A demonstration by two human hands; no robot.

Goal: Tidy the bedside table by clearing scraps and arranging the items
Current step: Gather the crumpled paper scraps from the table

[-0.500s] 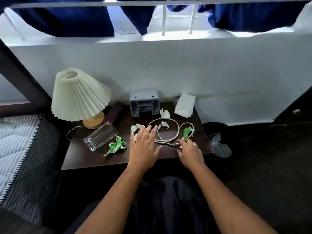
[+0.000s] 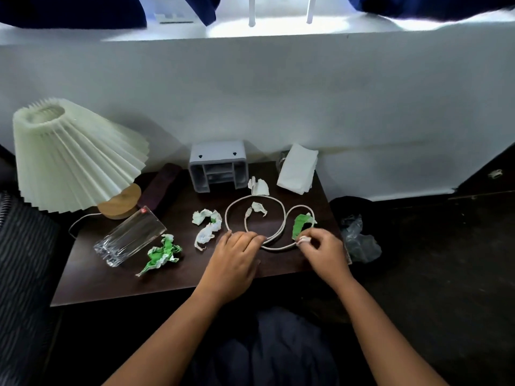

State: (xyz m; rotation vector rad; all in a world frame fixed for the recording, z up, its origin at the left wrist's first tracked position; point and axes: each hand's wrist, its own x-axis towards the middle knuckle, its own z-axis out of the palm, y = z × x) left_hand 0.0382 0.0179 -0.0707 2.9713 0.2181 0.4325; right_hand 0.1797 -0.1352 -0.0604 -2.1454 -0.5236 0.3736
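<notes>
Since half a second ago the left hand [image 2: 232,263] has curled from a flat, spread palm into loosely bent fingers resting on the near loop of the white cable [image 2: 274,240], while the right hand [image 2: 323,253] has drawn its fingertips together in a pinch at the lower edge of the green paper scrap [image 2: 299,225]. Both lie on the dark bedside table [image 2: 92,285] just beyond the knuckles, the crumpled white-and-green scraps [image 2: 207,225] left of the left hand. Whether the left fingers actually grip the cable is hidden beneath them.
</notes>
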